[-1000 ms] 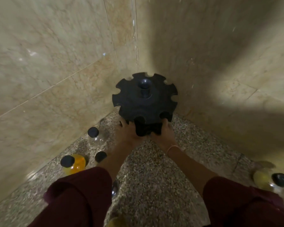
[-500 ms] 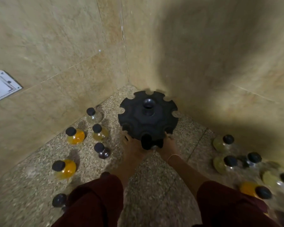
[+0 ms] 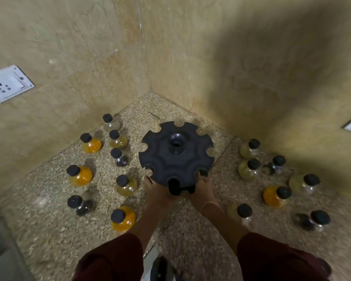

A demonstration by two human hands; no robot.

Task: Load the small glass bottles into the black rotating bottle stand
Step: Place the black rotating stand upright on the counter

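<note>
Both forearms reach forward and draw together. The left hand (image 3: 156, 192) and right hand (image 3: 204, 189) clasp opposite sides of the black stand (image 3: 176, 153), low down, fingertips hidden beneath its top.

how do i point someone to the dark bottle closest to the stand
Find the black stand in the corner where the walls meet, then the line of four bottles just left of it. The dark bottle is third from the far end; its contents look nearly black, while the bottles either side hold pale yellow liquid.
</note>
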